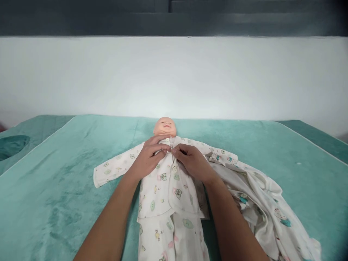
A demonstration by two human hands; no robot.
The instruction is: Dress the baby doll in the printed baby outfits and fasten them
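Observation:
A baby doll (165, 127) lies on its back, its head toward the wall. It wears a white long-sleeved baby pajama top (156, 186) with small animal prints, and matching pants (157, 239). My left hand (152, 154) rests on the chest, thumb and fingertips gripping the front edge of the top. Beside it, my right hand (191, 159) pinches the same front opening, so the fingertips of both hands meet there. One button (167, 139) shows at the collar and another button (174, 169) lower down. What lies between my fingertips is hidden.
Crumpled white printed baby clothing (261, 192) lies to the right, partly behind my right forearm. A teal bed cover (67, 181) spreads beneath everything. At the far edge stands a white wall (174, 76), with a dark panel (108, 18) above it.

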